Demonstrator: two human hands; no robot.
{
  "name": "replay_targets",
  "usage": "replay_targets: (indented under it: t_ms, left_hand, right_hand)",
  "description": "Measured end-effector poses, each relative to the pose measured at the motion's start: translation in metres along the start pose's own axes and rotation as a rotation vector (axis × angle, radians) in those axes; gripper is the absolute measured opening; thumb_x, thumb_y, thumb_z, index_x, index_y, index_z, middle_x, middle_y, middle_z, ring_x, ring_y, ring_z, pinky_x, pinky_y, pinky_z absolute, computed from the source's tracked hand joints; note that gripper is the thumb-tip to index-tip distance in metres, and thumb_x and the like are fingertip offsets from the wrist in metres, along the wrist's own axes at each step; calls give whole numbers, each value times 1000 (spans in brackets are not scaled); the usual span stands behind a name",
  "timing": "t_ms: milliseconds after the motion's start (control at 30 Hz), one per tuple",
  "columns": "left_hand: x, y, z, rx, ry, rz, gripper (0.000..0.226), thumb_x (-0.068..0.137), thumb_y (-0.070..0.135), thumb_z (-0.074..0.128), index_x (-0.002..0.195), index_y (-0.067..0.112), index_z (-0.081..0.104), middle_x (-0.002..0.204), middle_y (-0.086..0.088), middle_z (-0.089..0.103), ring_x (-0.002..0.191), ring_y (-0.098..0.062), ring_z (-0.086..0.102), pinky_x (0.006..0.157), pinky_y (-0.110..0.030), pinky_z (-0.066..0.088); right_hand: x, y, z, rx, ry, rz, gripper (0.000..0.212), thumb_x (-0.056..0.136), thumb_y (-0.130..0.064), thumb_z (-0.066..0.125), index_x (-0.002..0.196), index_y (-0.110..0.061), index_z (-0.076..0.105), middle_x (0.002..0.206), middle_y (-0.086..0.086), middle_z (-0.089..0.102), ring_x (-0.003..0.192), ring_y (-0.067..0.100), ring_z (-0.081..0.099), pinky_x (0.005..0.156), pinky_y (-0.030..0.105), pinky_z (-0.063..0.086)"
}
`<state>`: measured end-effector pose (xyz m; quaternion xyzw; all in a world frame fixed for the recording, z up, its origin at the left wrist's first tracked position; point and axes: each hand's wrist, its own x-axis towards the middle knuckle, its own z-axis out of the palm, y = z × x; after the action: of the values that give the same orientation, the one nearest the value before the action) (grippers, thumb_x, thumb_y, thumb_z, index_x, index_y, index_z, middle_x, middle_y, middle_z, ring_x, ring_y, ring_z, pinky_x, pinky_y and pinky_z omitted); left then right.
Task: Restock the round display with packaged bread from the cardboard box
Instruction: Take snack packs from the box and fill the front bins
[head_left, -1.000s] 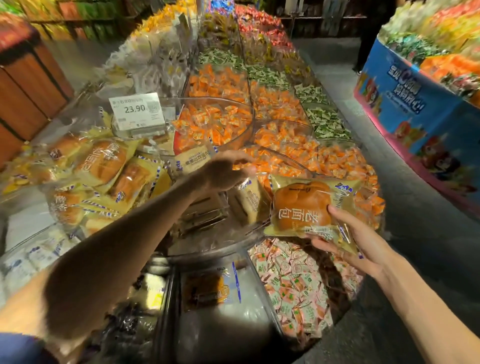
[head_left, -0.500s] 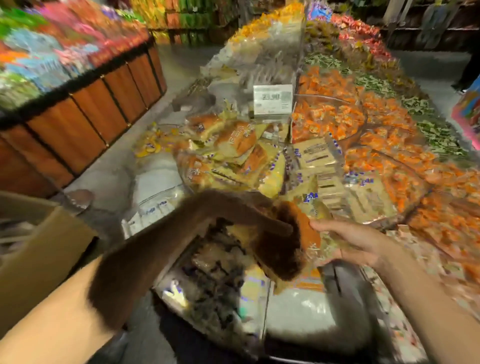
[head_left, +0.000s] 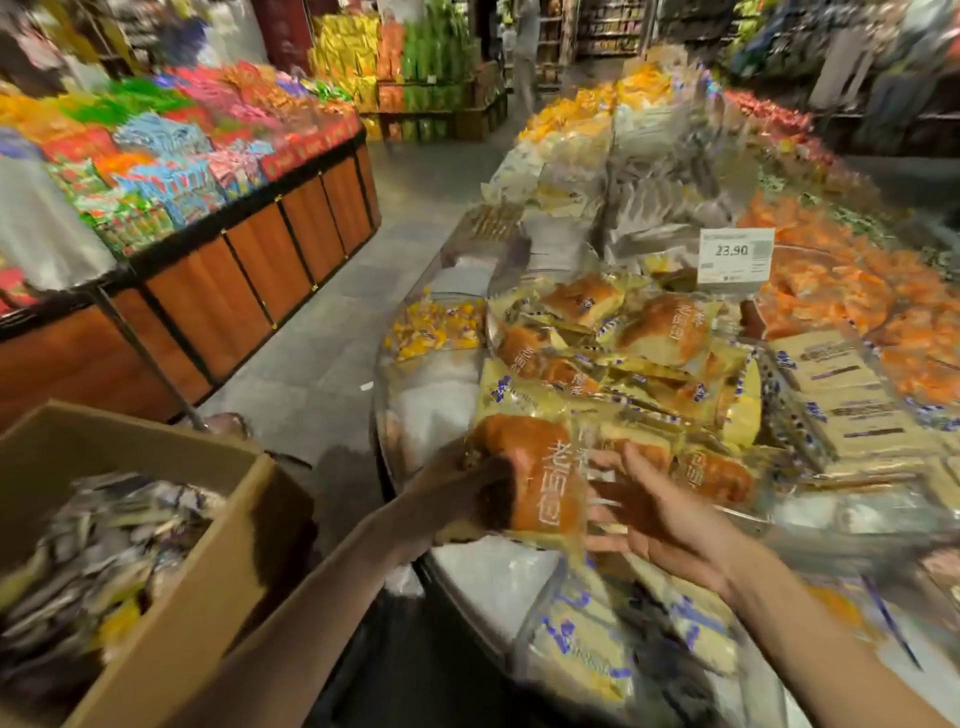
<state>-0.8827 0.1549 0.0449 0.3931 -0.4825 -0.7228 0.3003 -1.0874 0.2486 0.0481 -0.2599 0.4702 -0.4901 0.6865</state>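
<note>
A packaged bread (head_left: 540, 483) in a clear and yellow wrapper with white characters hangs at the near edge of the round display (head_left: 410, 457). My left hand (head_left: 467, 493) grips its left end from below. Spread fingers of my right hand (head_left: 644, 509) touch the wrapper's right side, palm up. Behind it, a clear bin holds a pile of the same breads (head_left: 623, 353). The cardboard box (head_left: 171, 613) stands at the lower left, open, with several blurred packs inside.
A price tag (head_left: 735, 255) reading 23.90 stands behind the bread pile. Orange snack packs (head_left: 841, 301) fill bins to the right. A wood-panelled stand of colourful sweets (head_left: 208, 218) lies across the grey aisle floor (head_left: 332, 332) on the left. A person stands far up the aisle.
My view has swung left, bringing the cardboard box into sight. The bread has passed from my right hand's grip into my left hand; my right fingers have spread open beside it.
</note>
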Motion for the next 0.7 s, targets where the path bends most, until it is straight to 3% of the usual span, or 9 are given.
replay_targets:
  t_ms: [100, 233, 300, 400, 467, 567, 633, 700]
  left_hand:
    - [29, 7, -22, 60, -11, 13, 68, 76, 54, 77, 129, 15, 60, 120, -11, 71, 111, -30, 68, 97, -52, 53]
    - [69, 26, -37, 57, -49, -28, 54, 79, 39, 68, 129, 23, 58, 121, -4, 71, 110, -23, 69, 94, -43, 56]
    - [90, 34, -47, 112, -39, -5, 56, 76, 42, 71, 126, 20, 60, 120, -5, 71, 111, -25, 68, 94, -42, 56]
    - [119, 53, -64, 154, -1, 16, 48, 77, 42, 68, 120, 21, 60, 117, -3, 71, 102, -22, 70, 77, -34, 58]
    - [137, 63, -74, 194, -32, 8, 50, 81, 44, 69, 123, 20, 57, 122, -8, 68, 102, -23, 70, 76, -34, 58]
    - [165, 69, -83, 306, -163, -48, 59, 79, 53, 77, 126, 22, 57, 119, -6, 68, 97, -18, 71, 72, -30, 56]
    - [180, 65, -82, 358, -253, -73, 44, 79, 44, 77, 119, 35, 62, 112, 7, 72, 98, -9, 71, 74, -26, 57]
    - [202, 55, -85, 429, -367, -110, 51, 77, 37, 78, 124, 38, 58, 118, 10, 70, 108, -8, 67, 83, -28, 58]
  right_hand:
    - [29, -6, 20, -141, 8, -36, 107, 41, -52, 97, 132, -18, 53, 120, 16, 70, 105, 32, 69, 76, 43, 60]
    - [88, -20, 21, -181, 120, -81, 82, 63, -21, 83, 137, -16, 48, 106, 20, 74, 95, 37, 73, 73, 36, 62]
    - [110, -27, 17, -174, 123, -104, 77, 64, -22, 83, 135, -17, 53, 106, 19, 74, 98, 37, 72, 78, 37, 62]
    - [129, -42, 8, -181, 132, -106, 75, 65, -23, 83, 135, -17, 55, 108, 19, 74, 101, 37, 71, 84, 38, 61]
    - [138, -52, 2, -207, 150, -116, 68, 70, -19, 80, 133, -17, 55, 107, 18, 74, 100, 37, 71, 85, 39, 60]
    - [150, -58, 0, -224, 209, -138, 64, 70, -19, 80, 129, -20, 56, 108, 14, 74, 94, 32, 74, 79, 35, 62]
    - [157, -52, 3, -212, 279, -147, 59, 70, -22, 79, 124, -24, 55, 107, 10, 75, 89, 27, 75, 74, 31, 62]
    - [165, -43, 8, -208, 339, -147, 61, 71, -27, 80, 125, -26, 52, 108, 7, 74, 88, 23, 75, 79, 33, 60]
